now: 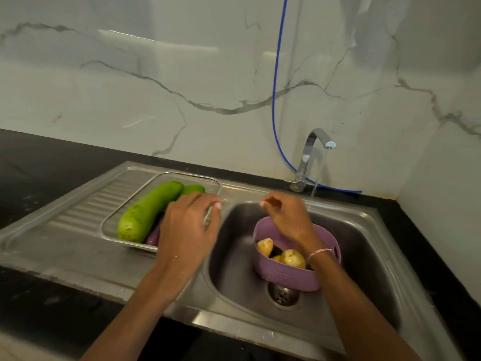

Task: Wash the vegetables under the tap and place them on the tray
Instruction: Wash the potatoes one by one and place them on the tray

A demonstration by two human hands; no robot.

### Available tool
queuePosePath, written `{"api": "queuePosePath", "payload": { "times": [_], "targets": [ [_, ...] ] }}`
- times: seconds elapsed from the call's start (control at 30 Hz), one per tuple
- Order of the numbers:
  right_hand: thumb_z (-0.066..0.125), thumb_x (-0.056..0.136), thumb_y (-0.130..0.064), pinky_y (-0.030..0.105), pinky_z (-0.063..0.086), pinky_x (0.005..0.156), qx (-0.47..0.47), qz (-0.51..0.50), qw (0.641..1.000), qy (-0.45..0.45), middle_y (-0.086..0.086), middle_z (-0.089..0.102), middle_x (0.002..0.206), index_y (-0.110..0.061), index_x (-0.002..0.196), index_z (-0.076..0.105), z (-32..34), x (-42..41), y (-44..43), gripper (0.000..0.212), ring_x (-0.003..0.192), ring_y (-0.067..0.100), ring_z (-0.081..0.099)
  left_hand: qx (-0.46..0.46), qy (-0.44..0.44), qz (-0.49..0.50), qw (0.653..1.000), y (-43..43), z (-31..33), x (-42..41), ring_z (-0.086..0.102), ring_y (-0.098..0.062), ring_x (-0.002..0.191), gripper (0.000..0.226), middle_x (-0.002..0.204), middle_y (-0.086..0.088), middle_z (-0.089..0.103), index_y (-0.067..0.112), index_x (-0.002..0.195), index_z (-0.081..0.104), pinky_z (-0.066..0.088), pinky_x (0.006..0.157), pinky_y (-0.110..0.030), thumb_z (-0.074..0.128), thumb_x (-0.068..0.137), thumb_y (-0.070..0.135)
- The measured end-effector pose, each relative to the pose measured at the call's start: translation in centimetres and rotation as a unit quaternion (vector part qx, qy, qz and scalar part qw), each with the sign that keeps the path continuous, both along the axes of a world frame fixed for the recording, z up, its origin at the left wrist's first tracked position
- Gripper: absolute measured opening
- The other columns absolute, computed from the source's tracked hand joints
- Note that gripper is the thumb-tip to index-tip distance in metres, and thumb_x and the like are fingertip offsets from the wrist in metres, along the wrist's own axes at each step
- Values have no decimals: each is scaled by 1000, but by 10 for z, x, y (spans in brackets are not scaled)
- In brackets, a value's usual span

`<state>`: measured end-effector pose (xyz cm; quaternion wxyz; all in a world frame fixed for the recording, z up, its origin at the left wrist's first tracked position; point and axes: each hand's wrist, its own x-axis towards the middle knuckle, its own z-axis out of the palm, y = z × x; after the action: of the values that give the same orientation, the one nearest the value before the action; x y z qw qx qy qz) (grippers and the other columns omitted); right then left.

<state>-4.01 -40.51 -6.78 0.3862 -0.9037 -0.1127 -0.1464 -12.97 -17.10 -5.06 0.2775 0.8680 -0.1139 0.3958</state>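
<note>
While gourds (145, 212) and tray (166, 174) sit under and left of the left hand (187, 225), its fingers (204, 200) curled, hold unclear, potatoes (292, 259) in the basket (286, 278) lie under the right hand (283, 214), fingers (270, 201) loose and empty; best carry one right, into the tap (309, 152) stream (315, 191).

A black counter (52, 152) crosses the left and lower part of the frame and carries a steel sink unit (65, 251). On its ribbed drainboard (86, 204), left of centre, lies a clear tray (187, 174). In the bowl (364, 256) at lower right stands a purple basket (286, 277).
</note>
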Motion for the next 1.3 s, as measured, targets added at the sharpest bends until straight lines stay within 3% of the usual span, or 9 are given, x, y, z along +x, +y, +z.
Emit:
{"api": "queuePosePath", "payload": {
  "times": [0.1, 0.23, 0.43, 0.6, 0.7, 0.8, 0.87, 1.13, 1.3],
  "targets": [
    [64, 100, -23, 28, 48, 75, -73, -59, 989, 111, -1, 74, 96, -24, 97, 75, -22, 3, -53, 12, 93, 18, 69, -22, 54, -124, 991, -54, -3, 14, 68, -9, 77, 18, 91, 13, 75, 27, 100, 76, 56, 71, -33, 59, 94, 28],
    [65, 100, -37, 36, 52, 95, -233, -17, 931, 280, 1, 70, 113, -21, 118, 71, -59, 8, -88, 25, 108, 22, 65, -88, 291, -140, 942, -109, -38, 75, 71, -5, 82, 18, 88, 17, 76, 38, 97, 74, 60, 83, -37, 58, 90, 37],
    [74, 95, -35, 32, 45, 94, -193, 57, 926, 319, 0, 69, 124, -24, 128, 66, -94, 16, -102, 36, 115, 20, 60, -180, 393, -91, 897, -154, -83, 138, 72, -21, 92, 19, 94, 5, 77, 30, 93, 77, 59, 90, -43, 59, 86, 34],
    [65, 103, -26, 35, 57, 100, 73, -21, 956, 284, -3, 62, 131, -23, 135, 60, -79, 29, -115, 33, 122, 23, 63, -143, 356, -158, 910, -180, -101, 145, 68, -15, 103, 19, 109, 4, 75, 28, 113, 72, 52, 87, -21, 58, 102, 26],
    [55, 108, -21, 48, 65, 84, 401, -27, 873, 278, 14, 64, 132, -22, 130, 60, -73, 34, -107, 23, 110, 31, 71, -182, 394, -297, 851, -190, -107, 146, 64, -13, 114, 32, 127, 1, 67, 32, 138, 55, 54, 100, -30, 49, 107, 26],
    [49, 109, -10, 46, 64, 73, 554, -1, 786, 274, 20, 62, 132, -17, 136, 57, -69, 36, -100, 29, 108, 36, 71, -261, 413, -315, 814, -193, -111, 150, 65, -20, 119, 37, 133, -2, 61, 37, 145, 43, 57, 100, -47, 43, 110, 27],
    [50, 108, -6, 47, 64, 77, 580, 19, 768, 270, 23, 61, 136, -15, 139, 56, -70, 36, -97, 33, 114, 38, 70, -318, 430, -307, 787, -193, -110, 153, 67, -23, 117, 35, 131, -4, 64, 35, 143, 46, 58, 99, -48, 46, 109, 26],
    [46, 110, -41, 36, 64, 66, 483, -99, 841, 224, 12, 69, 116, -28, 128, 57, -70, 33, -83, 25, 92, 26, 76, -292, 404, -375, 781, -187, -113, 148, 65, -19, 120, 42, 131, -1, 62, 28, 138, 49, 58, 99, -46, 61, 99, 33],
    [45, 112, -24, 44, 65, 76, 555, -37, 784, 275, 21, 67, 130, -20, 131, 61, -72, 35, -87, 25, 107, 33, 75, -348, 404, -346, 772, -188, -113, 151, 64, -23, 120, 34, 130, -4, 63, 29, 137, 51, 57, 99, -47, 54, 105, 19]
  ]
}}
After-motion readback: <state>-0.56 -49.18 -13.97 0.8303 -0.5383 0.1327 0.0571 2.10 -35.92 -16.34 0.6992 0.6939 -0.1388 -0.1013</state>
